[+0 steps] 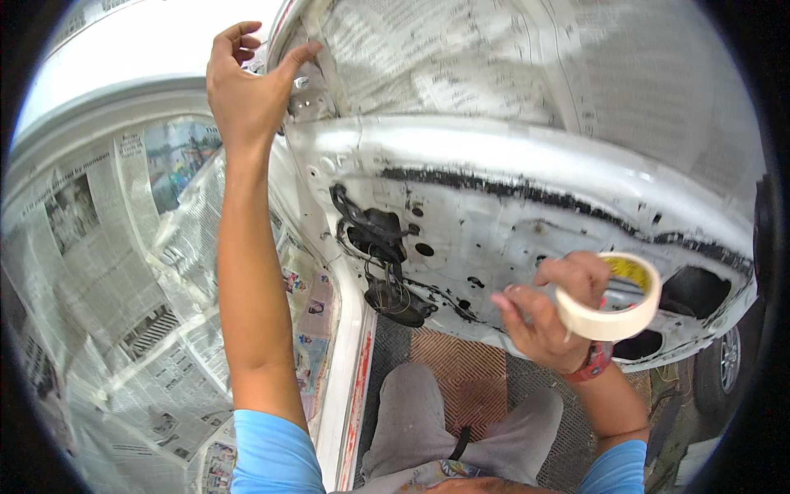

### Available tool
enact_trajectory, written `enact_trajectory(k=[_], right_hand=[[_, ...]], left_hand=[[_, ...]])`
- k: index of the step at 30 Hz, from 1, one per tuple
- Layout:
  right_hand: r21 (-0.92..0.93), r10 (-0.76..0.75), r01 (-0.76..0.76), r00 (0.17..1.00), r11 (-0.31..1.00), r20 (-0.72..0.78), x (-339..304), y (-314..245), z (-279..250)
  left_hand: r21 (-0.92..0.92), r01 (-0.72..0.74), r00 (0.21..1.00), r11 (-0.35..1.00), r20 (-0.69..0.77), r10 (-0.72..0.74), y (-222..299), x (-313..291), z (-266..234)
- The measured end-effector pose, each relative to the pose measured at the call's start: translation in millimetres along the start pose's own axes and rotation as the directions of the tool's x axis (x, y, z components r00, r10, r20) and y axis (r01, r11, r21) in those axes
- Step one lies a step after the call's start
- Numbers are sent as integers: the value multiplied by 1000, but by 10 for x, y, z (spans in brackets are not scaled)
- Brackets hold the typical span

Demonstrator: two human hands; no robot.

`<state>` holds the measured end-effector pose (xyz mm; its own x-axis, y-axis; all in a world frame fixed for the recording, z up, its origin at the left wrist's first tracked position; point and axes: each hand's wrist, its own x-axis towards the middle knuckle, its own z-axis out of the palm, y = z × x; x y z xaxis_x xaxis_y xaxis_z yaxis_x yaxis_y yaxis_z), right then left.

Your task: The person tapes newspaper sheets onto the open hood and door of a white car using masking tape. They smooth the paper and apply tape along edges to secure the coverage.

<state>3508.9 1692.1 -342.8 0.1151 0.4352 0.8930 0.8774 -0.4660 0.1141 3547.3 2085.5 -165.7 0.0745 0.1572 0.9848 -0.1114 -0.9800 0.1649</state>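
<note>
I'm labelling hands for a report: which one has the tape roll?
The right hand has the roll and a red band; the left hand, higher in the picture, has neither.

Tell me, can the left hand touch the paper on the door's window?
Probably yes: the left hand is up beside the paper, and nothing seems to stand between them.

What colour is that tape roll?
The tape roll is cream, seen best in the head view.
</note>
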Motion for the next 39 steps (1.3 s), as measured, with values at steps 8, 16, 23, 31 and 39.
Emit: enact_trajectory(k=[8, 16, 23, 31, 39], right_hand=[[249, 205, -314, 901, 916, 382, 322, -142, -318], [294, 446, -719, 645, 630, 620, 770, -688, -1013], [245, 434, -969, 214, -18, 875, 1037, -1151, -1626], [192, 325, -965, 126, -178, 937, 1707, -1009, -2413], [195, 333, -931, 87, -307, 939, 1747, -1568, -2983]], left_hand=[[-134, 191, 965, 972, 208, -161, 151, 150, 135], [-67, 257, 930, 964, 289, -228, 339, 198, 79], [139, 425, 805, 894, 392, -444, 1155, 239, -462], [176, 966, -143, 191, 974, -178, 2836, -356, -2324], [50, 953, -24, 299, 996, -91, 2917, -231, -2748]])
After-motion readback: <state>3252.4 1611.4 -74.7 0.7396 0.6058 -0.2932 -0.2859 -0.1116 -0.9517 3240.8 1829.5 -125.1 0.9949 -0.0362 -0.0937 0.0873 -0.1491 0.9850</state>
